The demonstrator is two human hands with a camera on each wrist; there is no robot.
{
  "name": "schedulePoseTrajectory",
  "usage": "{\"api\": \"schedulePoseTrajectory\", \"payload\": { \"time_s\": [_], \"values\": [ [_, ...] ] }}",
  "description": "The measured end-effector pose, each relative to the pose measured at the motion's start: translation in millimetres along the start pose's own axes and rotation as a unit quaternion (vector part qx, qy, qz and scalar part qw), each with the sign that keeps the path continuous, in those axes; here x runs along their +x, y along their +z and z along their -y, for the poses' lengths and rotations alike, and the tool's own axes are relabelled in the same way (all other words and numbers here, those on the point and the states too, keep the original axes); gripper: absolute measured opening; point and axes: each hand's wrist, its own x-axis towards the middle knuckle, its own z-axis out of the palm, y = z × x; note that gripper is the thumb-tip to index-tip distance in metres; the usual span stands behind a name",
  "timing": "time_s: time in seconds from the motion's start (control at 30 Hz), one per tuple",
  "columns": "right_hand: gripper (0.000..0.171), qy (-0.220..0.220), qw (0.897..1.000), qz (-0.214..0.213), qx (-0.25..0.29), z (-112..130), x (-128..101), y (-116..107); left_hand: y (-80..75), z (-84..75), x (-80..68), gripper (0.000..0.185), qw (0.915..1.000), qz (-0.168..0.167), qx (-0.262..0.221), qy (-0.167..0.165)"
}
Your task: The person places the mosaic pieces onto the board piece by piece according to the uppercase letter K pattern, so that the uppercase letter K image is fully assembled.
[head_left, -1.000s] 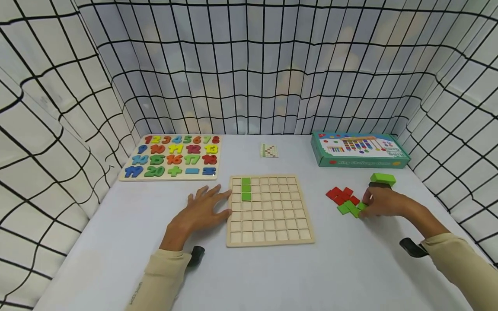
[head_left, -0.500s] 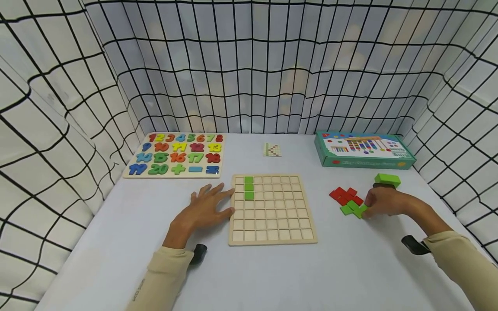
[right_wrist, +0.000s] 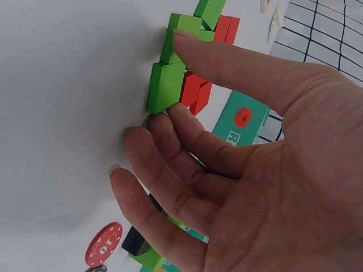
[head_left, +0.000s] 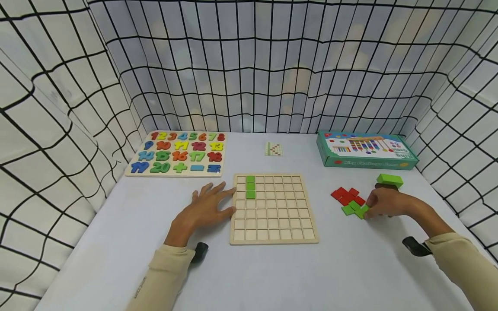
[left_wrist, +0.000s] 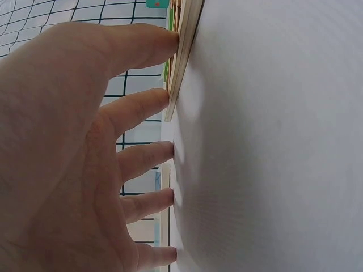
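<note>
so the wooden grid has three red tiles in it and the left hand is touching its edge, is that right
Not the colour: the three tiles in the wooden grid are green, as the head view shows. The left hand does touch the grid's edge.

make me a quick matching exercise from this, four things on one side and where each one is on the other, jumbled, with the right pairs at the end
Things
1. left hand
2. right hand
3. number board
4. three green tiles

Places
A. in the second column from the left of the wooden grid
B. at the loose green tiles
C. touching the left edge of the wooden grid
D. at the back left of the table

Right pairs
1-C, 2-B, 3-D, 4-A
</note>
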Motion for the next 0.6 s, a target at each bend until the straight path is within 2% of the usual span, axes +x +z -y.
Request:
{"api": "schedulePoseTrajectory", "payload": {
  "time_s": [0.33,0.6],
  "values": [
    [0.042,-0.012,0.999,-0.023,0.034,-3.2,-1.6,5.7,-0.7,-0.4,-1.1,0.066,1.0000,0.000,-0.002,0.001],
    [0.041,-0.027,0.998,-0.052,0.017,-9.1,0.3,9.5,-0.9,-0.7,-2.0,0.067,1.0000,0.003,-0.004,-0.004]
  ]
}}
